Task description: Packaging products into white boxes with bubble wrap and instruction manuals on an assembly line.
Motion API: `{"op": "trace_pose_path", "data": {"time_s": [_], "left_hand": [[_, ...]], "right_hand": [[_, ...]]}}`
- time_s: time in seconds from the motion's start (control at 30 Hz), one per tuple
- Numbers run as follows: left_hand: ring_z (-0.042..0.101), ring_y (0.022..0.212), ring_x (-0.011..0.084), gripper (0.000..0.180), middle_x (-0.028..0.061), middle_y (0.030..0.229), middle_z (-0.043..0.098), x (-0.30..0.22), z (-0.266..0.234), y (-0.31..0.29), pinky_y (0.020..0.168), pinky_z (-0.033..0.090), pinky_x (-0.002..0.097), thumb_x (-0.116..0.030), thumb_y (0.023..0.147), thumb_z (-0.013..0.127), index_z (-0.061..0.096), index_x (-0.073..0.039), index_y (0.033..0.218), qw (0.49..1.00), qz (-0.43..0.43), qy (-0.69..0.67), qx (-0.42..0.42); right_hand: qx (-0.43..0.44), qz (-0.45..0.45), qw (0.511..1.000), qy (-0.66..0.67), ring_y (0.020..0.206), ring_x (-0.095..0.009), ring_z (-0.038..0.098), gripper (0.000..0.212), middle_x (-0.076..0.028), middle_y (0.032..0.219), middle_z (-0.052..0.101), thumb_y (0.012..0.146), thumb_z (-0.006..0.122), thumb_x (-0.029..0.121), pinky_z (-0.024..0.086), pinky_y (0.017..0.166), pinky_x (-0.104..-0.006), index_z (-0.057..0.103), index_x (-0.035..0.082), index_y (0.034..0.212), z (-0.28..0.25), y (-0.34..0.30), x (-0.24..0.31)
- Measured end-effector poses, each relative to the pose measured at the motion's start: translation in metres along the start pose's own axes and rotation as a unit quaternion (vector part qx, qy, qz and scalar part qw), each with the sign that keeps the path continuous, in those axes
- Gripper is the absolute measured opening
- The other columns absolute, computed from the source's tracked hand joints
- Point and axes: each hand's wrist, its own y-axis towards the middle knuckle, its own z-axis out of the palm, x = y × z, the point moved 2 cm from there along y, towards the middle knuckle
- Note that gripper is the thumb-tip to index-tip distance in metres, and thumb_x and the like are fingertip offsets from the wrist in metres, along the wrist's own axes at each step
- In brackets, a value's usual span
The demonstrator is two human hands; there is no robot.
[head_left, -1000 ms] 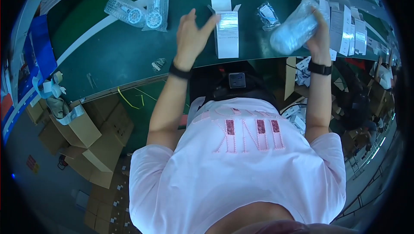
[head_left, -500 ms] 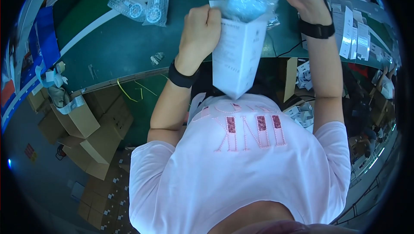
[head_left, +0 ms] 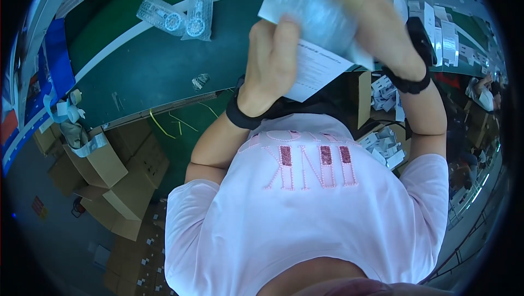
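Observation:
My left hand (head_left: 271,61) is closed around the left side of a white printed carton (head_left: 319,69), thumb near its open top. A clear bubble-wrapped bundle (head_left: 308,9) with a bluish tint sits at the carton's mouth. How deep it reaches inside is hidden. My right hand (head_left: 376,31) lies against the right side of the bundle, smeared by motion, so its grip cannot be made out. On the green table, left of my hands, lie two bubble-wrapped items with round ends: one slanted (head_left: 161,16), one nearly upright (head_left: 198,9).
A crumpled scrap of clear plastic (head_left: 200,81) lies near the table's front edge. Flat white cartons (head_left: 445,36) are stacked at the right. Below the table are a box of small white pieces (head_left: 383,146) and open brown cartons (head_left: 117,187) at the left.
The carton has tilted, its lower end swinging up away from my shirt. My left hand has moved right and slightly nearer; my right hand has come down and nearer, beside the bundle.

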Motion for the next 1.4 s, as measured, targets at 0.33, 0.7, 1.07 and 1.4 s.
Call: {"op": "trace_pose_path", "data": {"time_s": [0.33, 0.7, 1.07, 1.4], "left_hand": [[0.06, 0.086, 0.0188, 0.051, 0.0138, 0.097, 0.064, 0.063, -0.023, -0.035, 0.078, 0.046, 0.0312, -0.038, 0.1, 0.036, 0.056, 0.006, 0.116, 0.942, -0.296, -0.159, -0.025], [0.053, 0.079, 0.0129, 0.053, 0.0046, 0.089, 0.062, 0.049, -0.039, -0.031, 0.071, 0.041, 0.0254, -0.047, 0.098, 0.045, 0.062, 0.004, 0.096, 0.9, -0.368, -0.232, -0.032], [0.055, 0.093, 0.0128, 0.057, 0.0105, 0.102, 0.062, -0.01, -0.016, -0.034, 0.084, 0.044, 0.0276, -0.045, 0.095, 0.053, 0.053, 0.006, 0.12, 0.908, -0.261, -0.298, 0.136], [0.06, 0.098, 0.0228, 0.07, 0.0156, 0.117, 0.057, -0.007, -0.023, -0.048, 0.084, 0.048, 0.033, -0.036, 0.08, 0.076, 0.041, -0.002, 0.13, 0.939, -0.132, -0.263, 0.177]], "right_hand": [[-0.033, 0.034, 0.985, -0.167, 0.095, -0.025, 0.064, 0.031, -0.015, 0.108, 0.066, 0.088, 0.066, 0.024, 0.05, 0.087, -0.0353, 0.065, 0.005, 0.113, -0.071, -0.013, -0.12], [-0.063, 0.257, 0.904, -0.335, 0.079, -0.013, 0.064, 0.027, -0.005, 0.085, 0.066, 0.088, 0.066, 0.028, 0.052, 0.073, -0.0286, 0.065, 0.005, 0.104, -0.097, -0.011, -0.231], [0.182, 0.123, 0.936, -0.274, 0.062, -0.011, 0.059, 0.016, -0.003, 0.073, 0.062, 0.081, 0.072, 0.007, 0.049, 0.059, -0.027, 0.059, -0.002, 0.082, -0.007, -0.012, 0.004], [0.669, 0.211, 0.695, -0.156, 0.071, -0.024, 0.062, 0.018, -0.016, 0.085, 0.066, 0.084, 0.058, 0.001, 0.049, 0.065, -0.0318, 0.062, -0.006, 0.101, 0.016, -0.002, 0.017]]}}
